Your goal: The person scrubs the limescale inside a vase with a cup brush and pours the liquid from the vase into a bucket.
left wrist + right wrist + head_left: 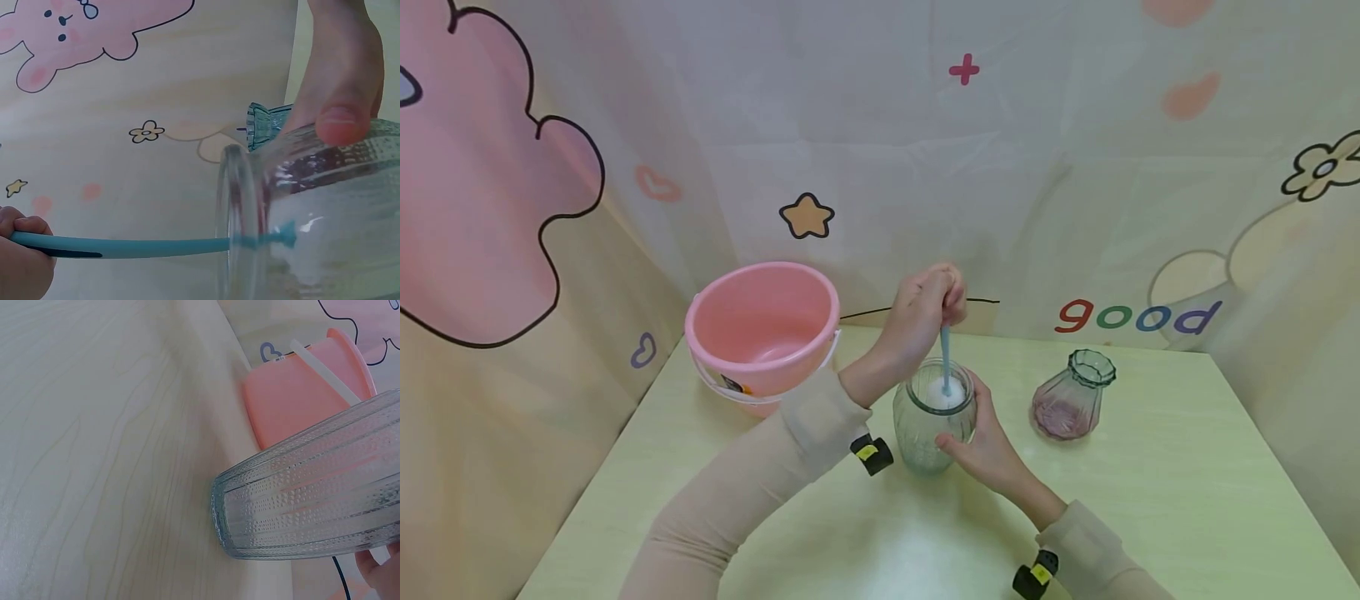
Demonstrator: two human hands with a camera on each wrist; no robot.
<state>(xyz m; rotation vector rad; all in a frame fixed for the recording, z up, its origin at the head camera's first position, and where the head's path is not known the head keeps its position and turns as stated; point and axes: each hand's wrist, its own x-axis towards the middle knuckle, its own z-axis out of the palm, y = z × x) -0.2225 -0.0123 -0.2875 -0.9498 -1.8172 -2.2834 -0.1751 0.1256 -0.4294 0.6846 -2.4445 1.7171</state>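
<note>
My left hand [928,298] grips the upper end of a light-blue bottle brush handle [945,350], with the fingers curled round it. The brush's white head is down inside a clear ribbed glass jar [921,442], seen through the mouth and wall. In the left wrist view the blue handle [137,247] passes straight through the jar's rim. My right hand [992,454] holds the jar from its right side, thumb on the near wall and fingers behind, mostly hidden. The right wrist view shows the jar's textured side [306,494] and base.
A pink bucket [752,377] with a white handle stands left of the jar. To the right is a small faceted glass vase [1067,408], greenish above and purple below. A printed curtain [880,167] hangs behind the pale table [1180,467].
</note>
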